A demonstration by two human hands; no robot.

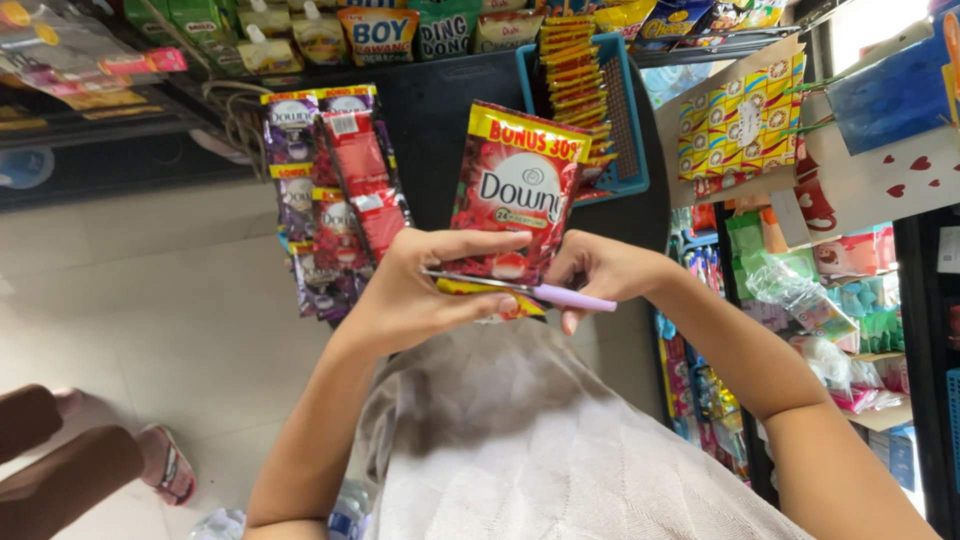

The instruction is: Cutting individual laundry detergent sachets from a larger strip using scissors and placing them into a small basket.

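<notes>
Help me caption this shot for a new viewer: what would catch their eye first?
The bright red sachet with its yellow top band, held up at the centre, stands out first. Just below it, the left hand steadies it while the right hand works scissors with a lilac handle across its lower edge. Left of it hangs a strip of purple and red sachets, against shelves crowded with colourful packets.

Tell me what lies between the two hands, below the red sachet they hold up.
In the head view, scissors with lilac handles span the gap between the left hand and the right hand, blades crossing the lower edge of the red sachet.
</notes>
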